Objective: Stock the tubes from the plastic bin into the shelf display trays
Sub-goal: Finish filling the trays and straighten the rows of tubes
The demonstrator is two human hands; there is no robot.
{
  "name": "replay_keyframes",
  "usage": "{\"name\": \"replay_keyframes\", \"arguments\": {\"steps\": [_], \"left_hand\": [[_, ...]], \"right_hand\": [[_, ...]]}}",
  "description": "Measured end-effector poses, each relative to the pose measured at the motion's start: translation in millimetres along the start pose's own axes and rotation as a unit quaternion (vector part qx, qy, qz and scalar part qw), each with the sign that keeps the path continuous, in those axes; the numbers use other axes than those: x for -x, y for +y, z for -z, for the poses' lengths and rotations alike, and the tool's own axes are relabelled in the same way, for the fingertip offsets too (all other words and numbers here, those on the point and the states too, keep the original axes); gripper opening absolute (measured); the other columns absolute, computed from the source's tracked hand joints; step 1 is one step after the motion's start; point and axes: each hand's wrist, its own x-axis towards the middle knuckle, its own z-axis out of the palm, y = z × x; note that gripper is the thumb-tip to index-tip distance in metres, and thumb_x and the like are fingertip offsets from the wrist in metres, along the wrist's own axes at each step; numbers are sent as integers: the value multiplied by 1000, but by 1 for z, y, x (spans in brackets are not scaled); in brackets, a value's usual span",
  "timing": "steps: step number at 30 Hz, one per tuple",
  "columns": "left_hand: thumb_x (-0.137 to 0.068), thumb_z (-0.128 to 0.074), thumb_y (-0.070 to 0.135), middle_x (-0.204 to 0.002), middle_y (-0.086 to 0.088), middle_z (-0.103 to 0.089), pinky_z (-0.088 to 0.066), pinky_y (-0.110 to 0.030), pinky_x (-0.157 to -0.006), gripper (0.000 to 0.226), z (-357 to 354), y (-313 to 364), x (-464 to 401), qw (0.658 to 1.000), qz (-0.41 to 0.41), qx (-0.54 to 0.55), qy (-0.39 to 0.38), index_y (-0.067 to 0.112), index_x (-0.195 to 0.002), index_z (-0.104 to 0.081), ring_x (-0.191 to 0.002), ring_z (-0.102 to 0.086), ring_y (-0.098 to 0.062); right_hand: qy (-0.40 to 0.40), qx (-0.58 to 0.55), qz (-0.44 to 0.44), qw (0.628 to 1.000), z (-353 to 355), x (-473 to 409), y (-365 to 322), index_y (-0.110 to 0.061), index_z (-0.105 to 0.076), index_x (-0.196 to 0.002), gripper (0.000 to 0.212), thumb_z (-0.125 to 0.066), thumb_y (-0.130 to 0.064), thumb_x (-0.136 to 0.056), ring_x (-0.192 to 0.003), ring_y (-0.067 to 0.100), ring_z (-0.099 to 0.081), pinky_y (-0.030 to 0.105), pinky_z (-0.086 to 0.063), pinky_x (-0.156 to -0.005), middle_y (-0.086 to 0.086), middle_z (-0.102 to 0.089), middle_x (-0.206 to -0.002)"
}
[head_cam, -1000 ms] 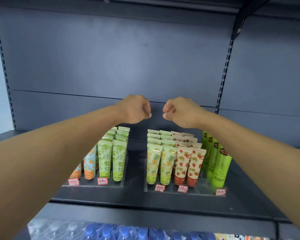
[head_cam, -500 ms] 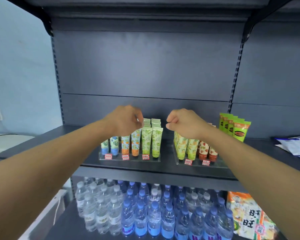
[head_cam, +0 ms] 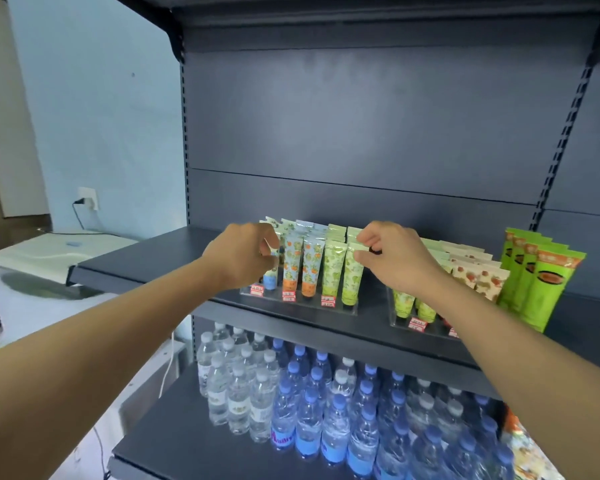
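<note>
Hands: left hand (head_cam: 239,258) curled at the blue tubes (head_cam: 293,259); right hand (head_cam: 392,258) curled beside the green tubes (head_cam: 333,271); contents of either, cannot tell. Trays sit at 12 o'clock on the shelf (head_cam: 146,268). Risk: knuckles brushing upright rows, toppling them.

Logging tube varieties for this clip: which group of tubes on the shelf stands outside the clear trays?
The tall bright green tubes at the far right. They stand directly on the shelf, right of the right tray, and rise above all the others.

Water bottles (head_cam: 312,407) on lower shelf; wall socket (head_cam: 88,198) left.
</note>
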Motion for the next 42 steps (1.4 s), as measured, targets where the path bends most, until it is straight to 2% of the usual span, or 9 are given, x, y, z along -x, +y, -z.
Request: {"name": "replay_keyframes", "arguments": {"steps": [4, 9, 12, 16, 21, 26, 31, 37, 42], "left_hand": [[-84, -65, 17, -95, 1, -63, -52, -39, -86, 20, 2, -18, -3, 999, -3, -6, 36, 15, -104, -62, -95, -62, -22], [-83, -67, 16, -112, -8, -58, -50, -38, -87, 31, 5, -46, -23, 998, -17, -20, 65, 15, -113, -59, -98, -58, -24], [-81, -69, 19, -113, -7, -56, -47, -31, -84, 34, 5, -65, -45, 998, -38, -9, 56, 15, -113, -58, -96, -56, -20], [-76, -74, 27, -112, -1, -56, -49, -37, -88, 37, 2, -86, -75, 996, -84, 22, 13, 20, -109, -58, -98, -55, -17], [-72, -79, 28, -103, 9, -60, -51, -37, -85, 34, -7, -104, -95, 987, -122, 70, -72, 26, -100, -59, -89, -56, -11], [-73, -77, 28, -76, 6, -57, -53, -39, -74, 27, -16, -109, -98, 982, -145, 80, -93, 25, -92, -58, -69, -54, -16], [-75, -76, 22, -73, 2, -59, -52, -39, -71, 22, -18, -110, -97, 979, -144, 104, -104, 20, -88, -59, -67, -55, -19], [-78, -74, 15, -67, 3, -56, -42, -27, -55, 19, -19, -105, -97, 976, -153, 115, -109, 17, -84, -56, -59, -51, -16], [-77, -75, 15, -69, 5, -56, -42, -24, -55, 22, -18, -104, -97, 976, -148, 112, -110, 20, -81, -54, -60, -52, -13]], "right_hand": [[9, -5, 9, 1000, -7, -11, -10, -16, -58, -117, 30, -62, -24, -89, -110, 13, -54, 26, -42, -89, -1, -59, -120], [17, -6, 33, 999, -28, -29, -32, -19, -60, -113, 27, -64, -27, -87, -107, 11, -52, 23, -39, -86, -4, -60, -114], [13, 17, 50, 999, -46, -41, -47, -19, -61, -113, 29, -65, -28, -87, -110, 11, -50, 22, -37, -87, -5, -59, -115], [22, 62, 39, 997, -65, -60, -65, -19, -64, -110, 28, -65, -33, -85, -115, 14, -44, 29, -35, -95, -5, -56, -118], [6, 128, 13, 992, -86, -75, -77, -24, -67, -101, 27, -68, -42, -81, -118, 15, -36, 34, -29, -102, -6, -51, -119], [5, 175, 4, 985, -101, -78, -82, -23, -69, -100, 36, -72, -47, -74, -126, 14, -26, 32, -18, -100, -8, -43, -130], [-11, 230, 4, 973, -108, -80, -83, -19, -71, -100, 35, -71, -44, -77, -131, 17, -21, 36, -16, -105, -6, -38, -138], [-3, 212, -16, 977, -112, -81, -78, -18, -70, -103, 35, -70, -43, -79, -132, 15, -19, 35, -15, -107, -9, -38, -139], [5, 221, -12, 975, -113, -78, -75, -19, -70, -106, 37, -69, -44, -79, -133, 15, -18, 37, -13, -107, -9, -36, -141]]}}
